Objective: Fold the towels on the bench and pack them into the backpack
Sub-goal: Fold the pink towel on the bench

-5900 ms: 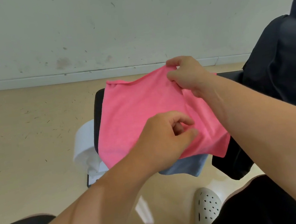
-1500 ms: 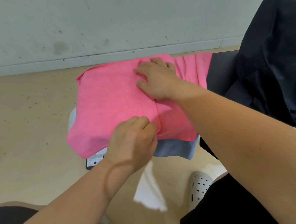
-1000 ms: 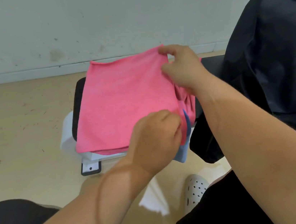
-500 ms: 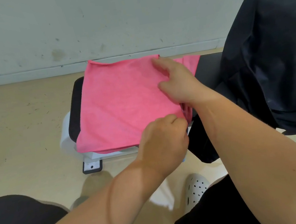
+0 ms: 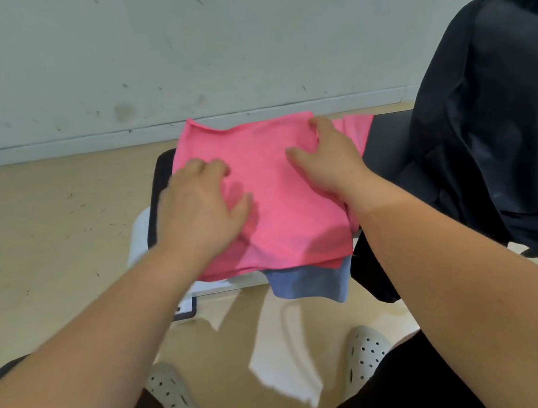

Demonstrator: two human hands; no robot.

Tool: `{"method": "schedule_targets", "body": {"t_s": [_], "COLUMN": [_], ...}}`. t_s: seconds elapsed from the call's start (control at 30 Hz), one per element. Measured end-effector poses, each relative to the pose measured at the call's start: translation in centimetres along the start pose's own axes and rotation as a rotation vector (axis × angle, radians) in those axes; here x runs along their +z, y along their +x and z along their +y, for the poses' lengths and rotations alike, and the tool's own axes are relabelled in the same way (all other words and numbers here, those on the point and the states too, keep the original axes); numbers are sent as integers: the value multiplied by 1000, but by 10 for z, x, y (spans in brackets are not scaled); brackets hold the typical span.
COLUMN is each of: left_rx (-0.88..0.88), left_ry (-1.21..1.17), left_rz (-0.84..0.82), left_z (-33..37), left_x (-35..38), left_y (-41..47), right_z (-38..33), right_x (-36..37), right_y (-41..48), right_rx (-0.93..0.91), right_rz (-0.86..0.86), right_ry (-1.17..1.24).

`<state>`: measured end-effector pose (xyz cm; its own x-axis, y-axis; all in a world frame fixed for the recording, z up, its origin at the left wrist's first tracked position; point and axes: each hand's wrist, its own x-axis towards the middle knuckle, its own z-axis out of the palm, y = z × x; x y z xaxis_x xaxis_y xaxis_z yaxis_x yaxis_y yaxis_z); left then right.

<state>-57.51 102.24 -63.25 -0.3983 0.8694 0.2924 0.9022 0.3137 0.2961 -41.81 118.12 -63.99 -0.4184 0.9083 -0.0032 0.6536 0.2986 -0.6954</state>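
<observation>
Both arms reach forward: left hand (image 5: 201,209) and right hand (image 5: 328,158) press flat, fingers spread (gripping nothing), on the pink towel (image 5: 278,209).

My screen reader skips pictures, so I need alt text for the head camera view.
A person's left hand and right hand press down on a folded pink cloth towel atop a black padded bench, with a grey-blue towel hanging out beneath it. A black fabric backpack stands to the right.

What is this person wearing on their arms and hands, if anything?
Nothing that shows. The left hand and right hand are ungloved, with no ring, watch or bracelet in view, and both forearms are uncovered right to the picture's edge: no sleeve appears.
</observation>
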Motion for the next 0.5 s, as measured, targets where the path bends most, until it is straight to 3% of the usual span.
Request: {"method": "schedule_targets", "body": {"t_s": [0.17,0.3,0.4,0.5], "left_rx": [-327,-457,-498,-416], "left_ry": [87,-164,-417,-356], "left_rz": [-215,-256,-218,-256], "left_z": [-42,-56,-62,-65], "left_x": [-1,8,12,18], "left_y": [46,75,94,109], "right_z": [-21,-27,-28,-28], "right_x": [4,5,5,10], "right_y": [22,46,59,66], "right_rx": [164,241,250,248], "right_rz": [70,65,22,30], "right_ry": [96,-10,-112,-68]}}
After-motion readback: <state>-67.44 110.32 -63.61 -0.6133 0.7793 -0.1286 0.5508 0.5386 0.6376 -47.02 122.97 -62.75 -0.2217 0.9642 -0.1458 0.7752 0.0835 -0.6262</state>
